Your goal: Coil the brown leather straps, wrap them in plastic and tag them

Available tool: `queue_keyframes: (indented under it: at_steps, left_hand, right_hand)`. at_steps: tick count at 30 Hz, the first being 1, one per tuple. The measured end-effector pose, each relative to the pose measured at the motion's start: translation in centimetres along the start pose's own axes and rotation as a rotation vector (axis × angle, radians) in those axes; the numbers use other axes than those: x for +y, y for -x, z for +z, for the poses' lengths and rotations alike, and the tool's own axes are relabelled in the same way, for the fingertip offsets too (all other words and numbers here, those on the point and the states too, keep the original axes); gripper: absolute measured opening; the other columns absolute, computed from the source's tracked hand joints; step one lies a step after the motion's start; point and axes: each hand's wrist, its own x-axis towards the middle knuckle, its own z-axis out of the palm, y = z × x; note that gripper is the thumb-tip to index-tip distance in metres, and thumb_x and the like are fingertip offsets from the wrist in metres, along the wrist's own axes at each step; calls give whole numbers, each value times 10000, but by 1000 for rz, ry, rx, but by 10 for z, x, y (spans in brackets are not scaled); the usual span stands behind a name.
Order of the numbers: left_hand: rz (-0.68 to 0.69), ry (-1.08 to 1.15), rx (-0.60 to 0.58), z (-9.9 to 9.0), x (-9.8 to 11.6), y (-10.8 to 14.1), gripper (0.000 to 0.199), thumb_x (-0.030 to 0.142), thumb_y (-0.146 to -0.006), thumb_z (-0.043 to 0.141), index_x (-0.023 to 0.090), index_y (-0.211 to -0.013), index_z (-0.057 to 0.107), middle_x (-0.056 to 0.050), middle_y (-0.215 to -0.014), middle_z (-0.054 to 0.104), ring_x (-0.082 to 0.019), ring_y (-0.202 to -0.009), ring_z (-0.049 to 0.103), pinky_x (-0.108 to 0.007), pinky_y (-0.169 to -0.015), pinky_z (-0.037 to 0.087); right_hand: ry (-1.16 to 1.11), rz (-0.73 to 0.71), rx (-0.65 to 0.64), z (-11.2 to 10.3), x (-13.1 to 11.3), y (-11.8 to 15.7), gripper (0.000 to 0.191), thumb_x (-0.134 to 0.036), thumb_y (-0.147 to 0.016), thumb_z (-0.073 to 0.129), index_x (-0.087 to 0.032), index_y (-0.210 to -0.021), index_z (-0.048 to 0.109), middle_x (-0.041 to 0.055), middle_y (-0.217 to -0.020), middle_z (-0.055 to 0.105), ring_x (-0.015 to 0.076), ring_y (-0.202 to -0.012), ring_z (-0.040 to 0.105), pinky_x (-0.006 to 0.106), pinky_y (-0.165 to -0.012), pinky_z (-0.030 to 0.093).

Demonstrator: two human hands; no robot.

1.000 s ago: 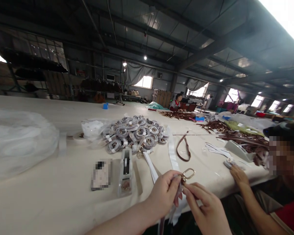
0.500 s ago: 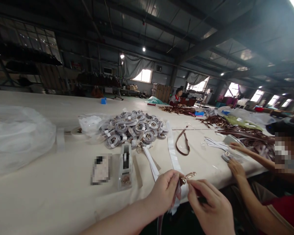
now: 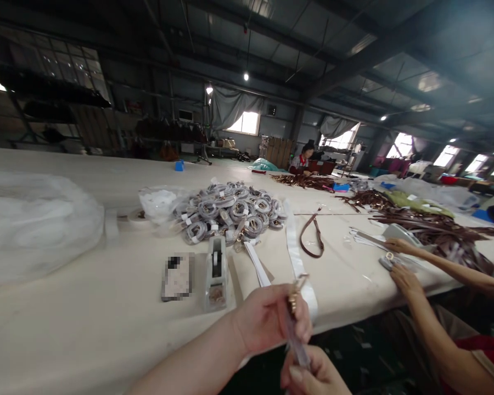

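Observation:
My left hand (image 3: 267, 318) is closed around the upper end of a strap (image 3: 297, 345) in a clear sleeve, just beyond the table's front edge. A gold-coloured metal clasp (image 3: 293, 299) sticks up from its fingers. Lower down, my right hand (image 3: 315, 376) grips the same strap between thumb and fingers; the part below is out of the picture. White paper strips (image 3: 256, 263) lie just behind my left hand. To their left stands a tape dispenser (image 3: 217, 274). Farther back is a heap of coiled straps (image 3: 230, 211) in clear wrapping with white tags.
A loose brown strap (image 3: 313, 236) lies right of a long white band (image 3: 293, 236). At the right, a co-worker's hands (image 3: 403, 277) are on a coiled strap. A blurred-out flat object (image 3: 178, 277) and a large plastic bag (image 3: 41, 230) are at the left.
My right hand has moved down and left from beside the clasp onto the strap's lower part. The clasp now points more upward. The whole view has shifted slightly.

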Motion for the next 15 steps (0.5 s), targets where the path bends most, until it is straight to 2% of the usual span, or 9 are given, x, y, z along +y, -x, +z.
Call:
queue_keyframes:
  at_steps: [1, 3, 5, 6, 8, 10, 11, 13, 15]
  left_hand:
    - [3, -27, -27, -3, 3, 5, 450, 492, -862, 638, 136, -587, 655, -88, -709, 671, -195, -764, 652, -301, -805, 485]
    - [-16, -134, 24, -15, 0, 15, 459, 518, -882, 607, 127, -661, 703, -140, -1036, 694, -255, -1072, 609, -344, -1015, 394]
    - [-60, -239, 189, -31, -16, 25, 390, 507, -879, 643, 154, -1021, 728, -120, -1282, 616, -265, -1259, 502, -373, -1103, 306]
    - [-94, -277, 274, -40, -28, 30, 436, 520, -880, 651, 185, -1157, 682, -108, -1295, 610, -262, -1290, 478, -389, -1107, 297]
    - [-160, -330, 331, -53, -52, 38, 516, 613, -872, 613, 187, -1157, 674, -100, -1178, 660, -266, -1181, 555, -401, -1059, 342]
    - [-295, -391, 214, -59, -69, 45, 635, 723, -860, 521, 148, -1049, 711, -94, -876, 697, -265, -943, 644, -407, -952, 415]
    - [-391, -414, 132, -60, -73, 49, 664, 752, -842, 513, 136, -975, 725, -68, -709, 658, -252, -806, 652, -402, -882, 446]
    - [-577, -479, 28, -60, -72, 56, 623, 745, -816, 558, 147, -847, 728, 14, -489, 498, -190, -557, 570, -357, -720, 472]
    - [-679, -641, 73, -61, -66, 66, 499, 668, -798, 651, 173, -768, 706, 52, -455, 436, -129, -450, 460, -286, -581, 425]
  right_hand:
    - [114, -35, 71, -4, -1, 1, 533, -676, -848, 573, -157, -777, 671, -45, -488, 470, 79, -433, 385, 197, -464, 345]
    - [423, -167, 237, -17, -2, 5, 354, -493, -925, 545, -179, -859, 693, 10, -614, 622, 140, -550, 562, 240, -575, 459]
    - [724, -326, 373, -30, -1, 9, 202, -310, -920, 539, -225, -990, 709, 58, -875, 743, 209, -791, 686, 298, -750, 523]
    - [850, -387, 423, -35, 0, 11, 221, -245, -901, 538, -248, -1046, 706, 63, -972, 758, 229, -874, 702, 324, -813, 528]
    - [1036, -447, 487, -42, 5, 14, 299, -172, -869, 531, -269, -1099, 696, 62, -1028, 764, 248, -923, 709, 365, -859, 532]
    - [1129, -447, 502, -44, 7, 18, 327, -132, -848, 515, -254, -1089, 698, 73, -1033, 762, 261, -946, 704, 399, -887, 523]
    - [1137, -435, 483, -44, 7, 21, 330, -116, -832, 511, -243, -1070, 701, 76, -1032, 759, 261, -955, 699, 405, -898, 516]
    - [1084, -376, 384, -42, 5, 29, 318, -96, -799, 523, -231, -1021, 707, 63, -1004, 755, 242, -946, 691, 371, -894, 509]
    - [970, -276, 227, -38, 1, 38, 241, -117, -777, 581, -223, -948, 713, 25, -912, 748, 205, -857, 683, 290, -808, 512]
